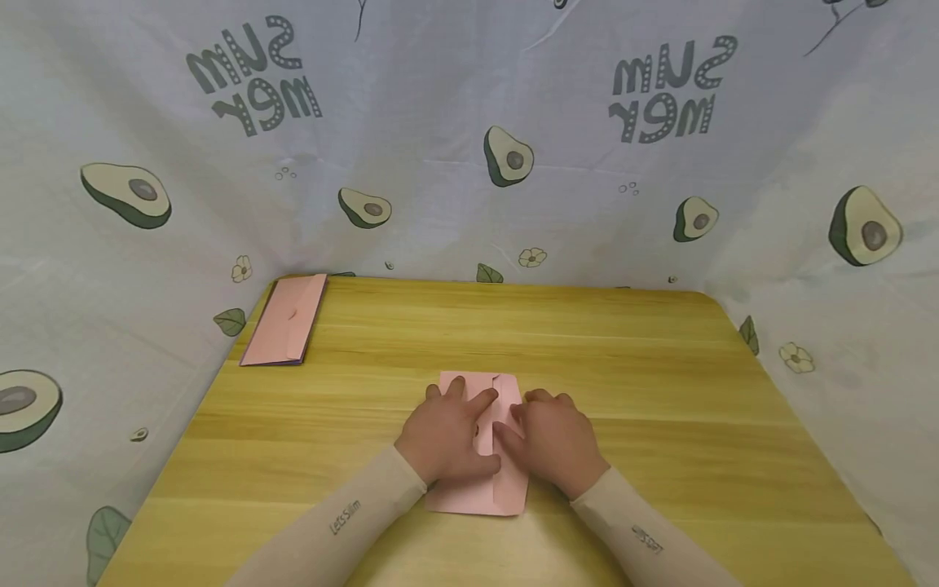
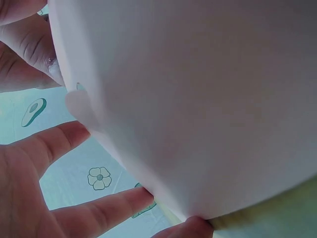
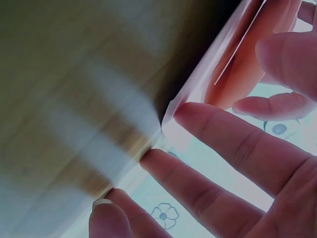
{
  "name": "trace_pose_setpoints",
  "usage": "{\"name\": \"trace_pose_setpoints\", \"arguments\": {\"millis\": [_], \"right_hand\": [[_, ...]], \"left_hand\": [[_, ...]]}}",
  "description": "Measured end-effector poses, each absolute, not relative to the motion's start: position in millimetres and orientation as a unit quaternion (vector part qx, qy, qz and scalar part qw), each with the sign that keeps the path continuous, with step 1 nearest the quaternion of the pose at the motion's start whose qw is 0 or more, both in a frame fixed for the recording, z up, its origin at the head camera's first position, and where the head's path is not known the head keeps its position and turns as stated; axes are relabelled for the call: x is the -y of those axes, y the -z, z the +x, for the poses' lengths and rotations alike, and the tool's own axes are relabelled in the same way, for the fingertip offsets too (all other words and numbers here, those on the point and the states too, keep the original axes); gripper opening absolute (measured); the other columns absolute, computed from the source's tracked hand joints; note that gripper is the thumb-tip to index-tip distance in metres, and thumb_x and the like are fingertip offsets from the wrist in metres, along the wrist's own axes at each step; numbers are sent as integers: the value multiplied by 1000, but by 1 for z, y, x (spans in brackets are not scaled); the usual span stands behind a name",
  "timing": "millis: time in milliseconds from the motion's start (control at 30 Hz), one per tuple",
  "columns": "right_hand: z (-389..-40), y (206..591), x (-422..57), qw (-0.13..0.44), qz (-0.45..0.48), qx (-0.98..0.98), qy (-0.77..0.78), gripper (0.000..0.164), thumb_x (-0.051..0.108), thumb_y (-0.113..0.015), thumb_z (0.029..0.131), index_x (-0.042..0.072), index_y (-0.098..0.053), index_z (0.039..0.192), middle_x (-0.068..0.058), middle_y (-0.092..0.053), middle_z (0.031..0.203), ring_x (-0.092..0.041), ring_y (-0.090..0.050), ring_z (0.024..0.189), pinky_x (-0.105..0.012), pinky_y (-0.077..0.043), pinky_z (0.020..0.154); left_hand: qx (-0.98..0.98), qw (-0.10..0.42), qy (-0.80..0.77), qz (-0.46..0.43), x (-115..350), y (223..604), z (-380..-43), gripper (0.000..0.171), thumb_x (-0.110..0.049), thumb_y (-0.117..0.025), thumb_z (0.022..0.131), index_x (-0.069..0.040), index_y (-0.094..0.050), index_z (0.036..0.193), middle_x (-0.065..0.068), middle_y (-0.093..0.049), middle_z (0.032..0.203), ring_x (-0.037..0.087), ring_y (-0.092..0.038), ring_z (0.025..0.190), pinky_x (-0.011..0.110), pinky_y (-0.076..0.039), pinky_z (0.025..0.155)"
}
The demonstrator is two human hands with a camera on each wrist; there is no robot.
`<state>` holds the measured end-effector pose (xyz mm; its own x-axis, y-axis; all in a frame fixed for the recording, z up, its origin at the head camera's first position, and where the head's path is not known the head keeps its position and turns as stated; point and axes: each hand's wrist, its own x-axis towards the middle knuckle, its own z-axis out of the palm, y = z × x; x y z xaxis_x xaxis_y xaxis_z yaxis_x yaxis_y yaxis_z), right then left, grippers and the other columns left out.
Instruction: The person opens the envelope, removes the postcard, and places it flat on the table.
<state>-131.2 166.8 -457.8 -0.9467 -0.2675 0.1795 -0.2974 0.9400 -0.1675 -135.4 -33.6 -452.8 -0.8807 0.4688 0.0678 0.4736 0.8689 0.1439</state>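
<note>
Loosely spread, the fingers of the left hand point(image 1: 446, 434) touch a pink paper envelope point(image 1: 468, 496), while those of the right hand point(image 1: 561, 442), apart and barely bent, meet its right edge, thumb over the lengthwise flap point(image 1: 508, 485). The envelope lies near the front middle of a wood-grain counter point(image 1: 587, 350). Farther out, another pink paper piece point(image 1: 284, 322), dark-edged, sits at the back left corner; beyond hangs a pale curtain point(image 1: 440, 81) printed with avocados.

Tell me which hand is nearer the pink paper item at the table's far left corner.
Left. The left hand rests on the front pink paper, below and right of the corner item in the head view; the right hand is farther right, at that paper's right edge.
</note>
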Motion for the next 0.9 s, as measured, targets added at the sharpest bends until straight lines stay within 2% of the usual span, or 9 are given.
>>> {"name": "trace_pose_setpoints", "arguments": {"millis": [200,333,600,900], "right_hand": [[-131,456,-163,69,134,984,-95,43,55,-70,92,15,-84,98,-13,-74,114,-40,-65,85,-51,-54,55],[-131,454,-160,69,133,985,-90,40,53,-70,91,15,-82,91,-12,-73,104,-37,-63,79,-50,-53,53],[-132,452,-156,74,131,985,-82,36,51,-73,88,18,-73,73,-7,-69,88,-33,-61,70,-48,-50,50],[-132,450,-156,73,135,985,-79,38,51,-75,84,18,-67,68,-6,-66,82,-31,-60,66,-46,-48,49]], "left_hand": [[965,20,84,-246,35,456,-137,89,-68,-66,75,-32,-53,155,22,-57,136,36,-56,84,33,-42,50],[965,15,85,-249,35,456,-138,89,-68,-66,76,-32,-53,156,21,-58,133,34,-54,81,32,-40,50],[964,13,94,-247,36,453,-138,89,-68,-66,75,-32,-53,155,16,-58,122,31,-51,77,31,-39,50],[963,12,100,-251,36,450,-137,87,-68,-67,76,-31,-55,154,14,-58,113,29,-49,73,31,-39,48]]}}
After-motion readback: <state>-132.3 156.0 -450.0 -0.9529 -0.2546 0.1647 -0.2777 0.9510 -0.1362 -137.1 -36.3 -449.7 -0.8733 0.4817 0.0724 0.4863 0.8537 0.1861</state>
